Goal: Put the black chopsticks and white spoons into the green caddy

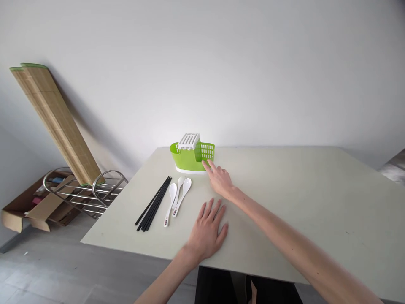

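Observation:
My left hand (209, 230) lies flat on the table near its front edge, fingers spread, holding nothing. Further back, my right hand (219, 179) reaches toward the green utensil holder (186, 159), with two fingers stretched out at its front right side; whether they touch it I cannot tell. A white slatted part (189, 141) tops the middle of the holder, and a white base shows underneath. Left of my hands lie several white spoons (181, 198) with small dark marks on their handles. Beside them is a bundle of black chopsticks (154, 204).
The pale table (300, 190) stands against a white wall. On the floor at left are a metal rack (95, 198) and an open cardboard box (19, 207) with things in it. A rolled bamboo mat (60, 122) leans on the wall above the rack.

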Tool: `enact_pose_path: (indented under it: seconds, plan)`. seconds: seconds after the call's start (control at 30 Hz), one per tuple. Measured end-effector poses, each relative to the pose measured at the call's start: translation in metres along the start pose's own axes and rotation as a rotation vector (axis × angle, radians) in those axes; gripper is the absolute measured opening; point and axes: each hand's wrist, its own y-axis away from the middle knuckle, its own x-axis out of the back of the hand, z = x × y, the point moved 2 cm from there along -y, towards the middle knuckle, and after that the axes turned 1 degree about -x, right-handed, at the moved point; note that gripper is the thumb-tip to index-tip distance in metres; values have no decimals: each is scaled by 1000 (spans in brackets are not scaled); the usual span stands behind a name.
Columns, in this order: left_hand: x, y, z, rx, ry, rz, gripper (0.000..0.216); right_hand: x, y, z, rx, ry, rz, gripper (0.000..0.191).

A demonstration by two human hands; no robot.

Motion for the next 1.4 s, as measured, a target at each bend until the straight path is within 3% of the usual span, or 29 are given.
enact_pose_path:
  seconds: [0.13,0.43,0.6,0.73,0.9,1.13,1.27,1.4]
  plan:
    - [1,-1,-1,-8,-9,-6,60,13,21,35,-22,30,9,83]
    - [1,-4,-4,5,5,23,56,40,89,155,-142,-1,81,76]
    - [13,8,-12,79,60,103,50,51,110,195,-233,25,73,74]
    - [40,25,-35,162,32,243,42,57,121,204,-258,-10,60,75]
    - [74,61,-83,329,-28,364,38,52,148,199,-253,-96,85,81]
    - [81,112,-123,478,-87,334,48,21,195,183,-250,-218,88,65]
    - [84,123,-135,563,-105,310,55,3,215,180,-323,-265,107,62]
    - [95,127,-144,684,-145,196,64,-3,232,179,-354,-281,109,63]
